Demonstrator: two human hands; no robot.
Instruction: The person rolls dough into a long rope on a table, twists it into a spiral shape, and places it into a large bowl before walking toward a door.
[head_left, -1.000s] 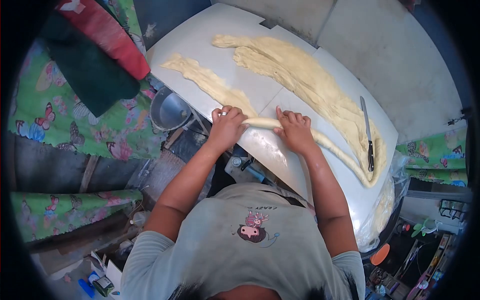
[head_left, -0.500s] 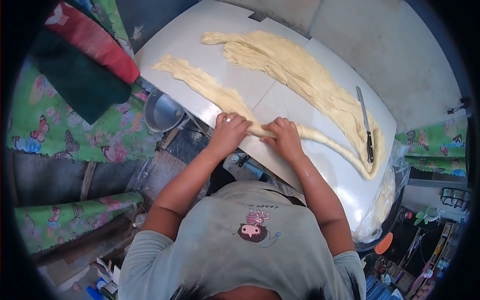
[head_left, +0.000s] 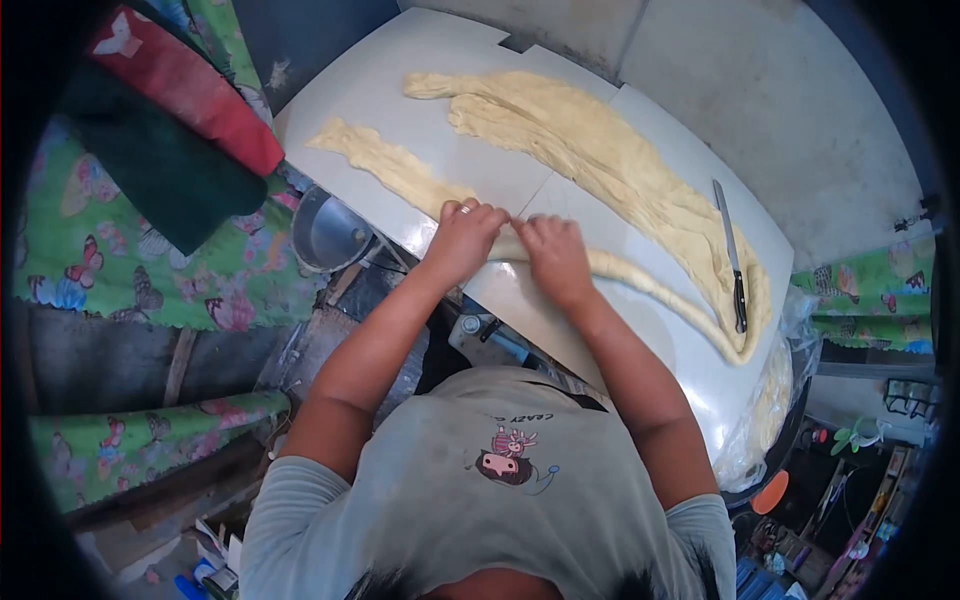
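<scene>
A long pale dough strip (head_left: 385,165) runs along the near edge of a white work board (head_left: 440,115); its right part is rolled into a thin rope (head_left: 650,285). My left hand (head_left: 465,237), with a ring on one finger, presses on the strip palm down. Close beside it my right hand (head_left: 550,255) lies flat on the same rope. A wide mass of dough (head_left: 600,150) stretches across the board behind my hands.
A knife (head_left: 732,255) with a dark handle lies on the dough at the board's right end. A metal bowl (head_left: 325,232) sits below the board's near left edge. Red and green cloths (head_left: 190,110) hang at left. A clear plastic bag (head_left: 765,410) holding dough hangs at right.
Both hands slid a little away from me across the dough strip, rolling it. They are now closer together than a second ago.
</scene>
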